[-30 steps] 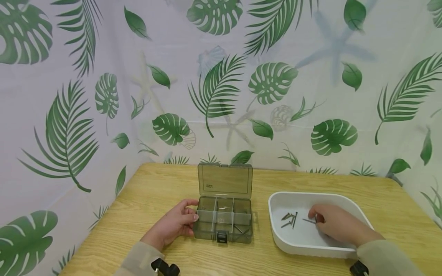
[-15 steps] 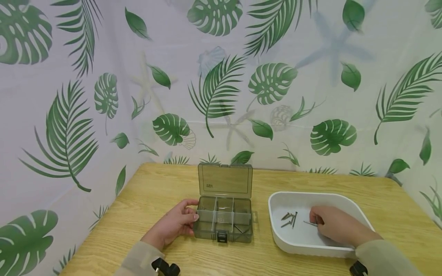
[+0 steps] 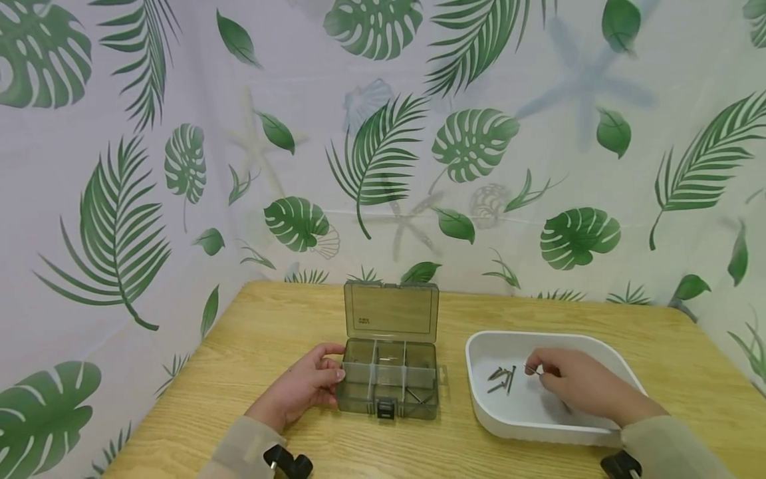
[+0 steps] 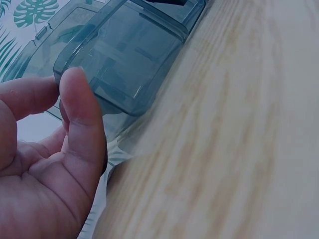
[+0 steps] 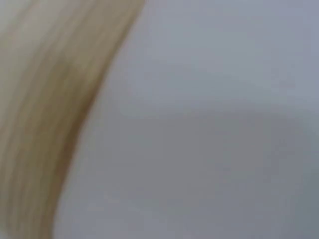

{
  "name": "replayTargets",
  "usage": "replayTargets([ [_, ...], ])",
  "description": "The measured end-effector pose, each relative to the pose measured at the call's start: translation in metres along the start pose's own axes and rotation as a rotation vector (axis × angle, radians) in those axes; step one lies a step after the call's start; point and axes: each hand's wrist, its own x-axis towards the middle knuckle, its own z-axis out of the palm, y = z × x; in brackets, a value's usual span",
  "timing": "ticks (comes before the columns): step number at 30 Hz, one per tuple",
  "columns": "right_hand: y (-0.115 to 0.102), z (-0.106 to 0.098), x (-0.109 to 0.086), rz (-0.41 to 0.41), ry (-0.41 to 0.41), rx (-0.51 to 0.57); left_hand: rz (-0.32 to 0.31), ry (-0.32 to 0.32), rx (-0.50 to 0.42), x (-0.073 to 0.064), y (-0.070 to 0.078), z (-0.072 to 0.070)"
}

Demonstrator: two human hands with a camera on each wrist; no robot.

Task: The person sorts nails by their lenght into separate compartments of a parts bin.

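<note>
A smoky clear compartment box (image 3: 385, 382) stands on the table, its lid (image 3: 391, 311) raised at the back. My left hand (image 3: 299, 386) grips its left side, thumb at the front corner; the left wrist view shows the thumb (image 4: 79, 109) against the box wall. Inside the front right compartment lie thin screws (image 3: 417, 398). Over the white tray (image 3: 479, 416), my right hand (image 3: 586, 382) pinches a thin metal screw (image 3: 531, 370) between thumb and fingers. To the left of that hand, several loose screws (image 3: 501, 380) lie on the tray floor.
The wooden table (image 3: 287, 319) meets a leaf-printed cloth (image 3: 383, 166) at the back and left. Between box and tray runs a narrow strip of table. The blurred right wrist view holds only the tray's white surface (image 5: 199, 149) and table wood (image 5: 45, 124).
My right hand has lifted slightly from the tray floor with the screw, whose tip now points up and left. The left hand keeps its hold on the box.
</note>
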Motion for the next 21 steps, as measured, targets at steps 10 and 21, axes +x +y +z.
replayTargets([
  [10,-0.036,-0.011,0.002,-0.061,-0.055,0.244,0.002,-0.004,0.004,0.003,0.006,-0.002],
  [21,-0.074,-0.012,0.009,-0.166,-0.07,0.273,0.0,-0.007,0.007,0.004,0.005,-0.003],
])
